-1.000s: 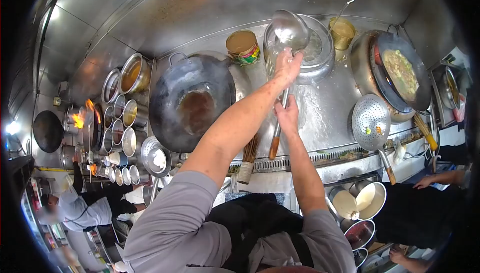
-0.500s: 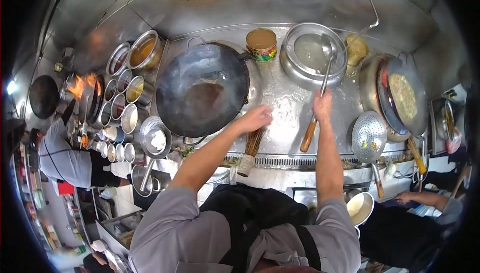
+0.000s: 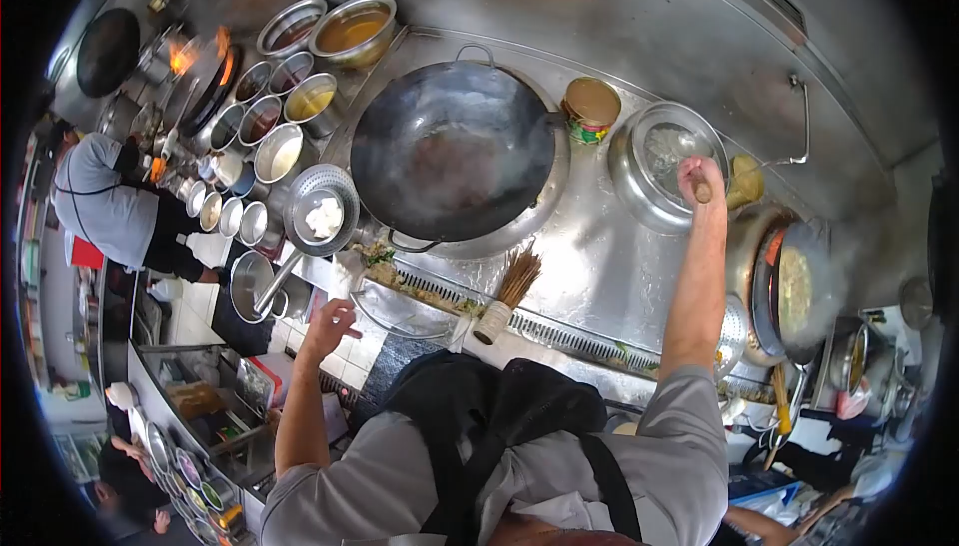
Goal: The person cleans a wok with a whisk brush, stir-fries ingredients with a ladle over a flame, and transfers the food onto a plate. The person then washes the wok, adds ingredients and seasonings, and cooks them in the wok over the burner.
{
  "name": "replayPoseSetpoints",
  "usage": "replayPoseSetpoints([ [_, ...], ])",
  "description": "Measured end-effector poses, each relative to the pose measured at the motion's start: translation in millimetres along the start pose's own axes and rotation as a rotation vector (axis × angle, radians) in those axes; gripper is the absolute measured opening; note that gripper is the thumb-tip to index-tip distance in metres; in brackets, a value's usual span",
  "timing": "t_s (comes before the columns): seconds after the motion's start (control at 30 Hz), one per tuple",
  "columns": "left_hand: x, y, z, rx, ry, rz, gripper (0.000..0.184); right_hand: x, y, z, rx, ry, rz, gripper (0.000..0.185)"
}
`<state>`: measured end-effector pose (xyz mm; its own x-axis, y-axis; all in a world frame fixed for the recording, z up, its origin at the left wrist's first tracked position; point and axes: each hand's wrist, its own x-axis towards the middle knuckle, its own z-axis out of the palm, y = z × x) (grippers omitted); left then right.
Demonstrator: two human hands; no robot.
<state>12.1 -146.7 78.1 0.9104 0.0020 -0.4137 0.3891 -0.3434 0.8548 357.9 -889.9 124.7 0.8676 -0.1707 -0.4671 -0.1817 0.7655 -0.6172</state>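
Note:
My right hand (image 3: 703, 180) is wrapped round the wooden handle (image 3: 702, 192) of a ladle. The ladle's head end dips into the round metal pot (image 3: 635, 172) of clear liquid, where its bowl is hard to make out. My left hand (image 3: 330, 329) hangs in front of the counter, empty, with fingers apart. Nearest to it is the handle of a perforated strainer (image 3: 345, 186), which has white pieces (image 3: 324, 218) in it. Between my hands a bamboo wok brush (image 3: 509, 291) leans at the counter's front edge. A big dark wok (image 3: 455, 146) sits on the burner with a little steam.
Several metal containers of sauces (image 3: 313, 101) stand left of the wok. A tin can (image 3: 591, 106) stands behind it. At right another wok (image 3: 794, 281) holds steaming food. A co-worker (image 3: 110, 196) stands at far left near flames; another person's arm shows at lower right.
My left hand has moved away from the wok brush, down and left. My right hand has carried the ladle up to the pot and tipped it in. The view has turned.

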Motion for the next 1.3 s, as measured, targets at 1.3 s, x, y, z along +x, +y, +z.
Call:
replayPoseSetpoints([
  [1.3, -419, -39, -147, 0.263, -0.829, -0.223, 0.039, -348, 427, 6, -1.755, 0.259, -1.005, 0.046],
])
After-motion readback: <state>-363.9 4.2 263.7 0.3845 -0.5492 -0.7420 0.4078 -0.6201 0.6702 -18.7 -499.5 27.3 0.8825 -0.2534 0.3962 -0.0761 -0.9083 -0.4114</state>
